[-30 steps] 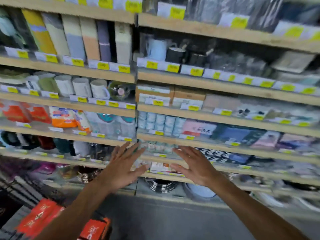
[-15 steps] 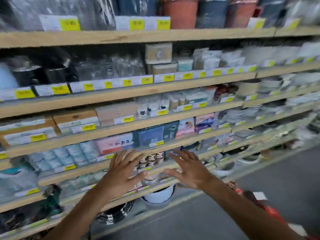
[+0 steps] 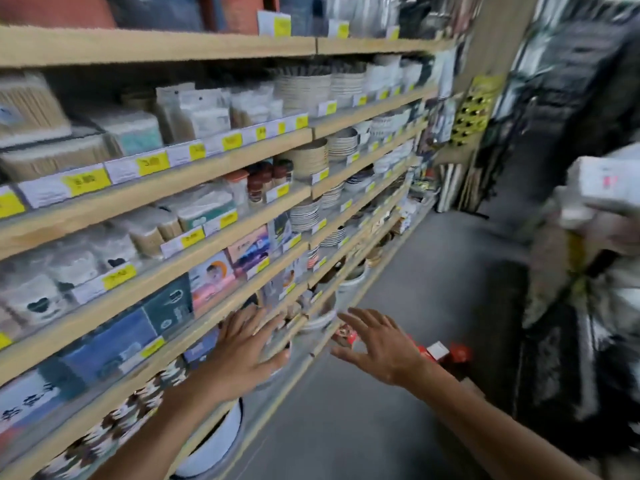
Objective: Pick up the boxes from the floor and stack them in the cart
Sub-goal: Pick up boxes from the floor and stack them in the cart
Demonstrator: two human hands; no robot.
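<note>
Left hand (image 3: 242,355): fingers spread and straight, palm down, held out in front of the lower shelves; grip fully open, holding nothing
Right hand (image 3: 381,348): fingers splayed and relaxed, palm down, over the aisle; grip wide open, nothing in it
Red boxes (image 3: 438,351): small red and white cartons lying on the grey floor (image 3: 346,427) just beyond the right hand, partly hidden by it; one more red carton (image 3: 344,334) shows by the fingertips; print on them too blurred to read
Cart: cannot tell where it is
Wooden shelving (image 3: 156,46): long tiers running down the left side of the aisle; white and yellow price tags (image 3: 88,181) clipped along every edge; figures on them blurred, not legible
Upper tiers: clear packs of what look like cotton buds and pads; ribbed beige bowls (image 3: 308,157) further along; small jars with dark red lids (image 3: 258,185)
Middle tiers: stacks of striped plates (image 3: 304,214); flat boxed goods in pink, teal and blue (image 3: 169,303), lettering unreadable
Lowest tier: a white round basin (image 3: 214,445) standing on the floor level under the left forearm
Right edge: a blurred white box (image 3: 609,178) with a pink mark, among dark hanging goods
</note>
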